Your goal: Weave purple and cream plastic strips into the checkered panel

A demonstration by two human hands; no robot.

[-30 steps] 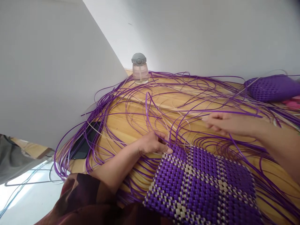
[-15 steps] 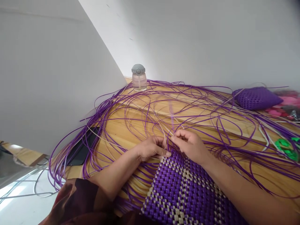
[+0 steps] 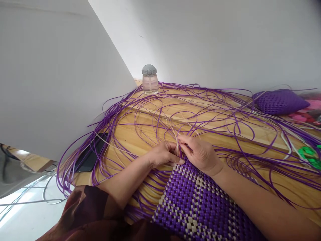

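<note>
A woven panel (image 3: 198, 201) of purple and cream plastic strands lies at the bottom centre, its far edge under my fingers. My left hand (image 3: 164, 155) is closed at the panel's upper left corner, thumb pressed on the weave and strands between thumb and fingers. Close beside it, my right hand (image 3: 199, 154) pinches strands just above the same edge. Cream strands (image 3: 173, 129) rise and curl away from between the hands. Which strand sits in each fingertip is partly hidden by the fingers.
Long loose purple strands (image 3: 112, 115) spread over the wooden table (image 3: 125, 140). A dark flat device (image 3: 91, 157) lies beneath them at left. A lidded bottle (image 3: 150, 80) stands by the wall. At right are a purple mesh bundle (image 3: 278, 102), pink items (image 3: 313, 106) and a green bundle (image 3: 309, 155).
My right hand has shifted left and turned, bringing its fingertips closer to my left hand. My left hand keeps its place at the panel's corner. The view has shifted slightly.
</note>
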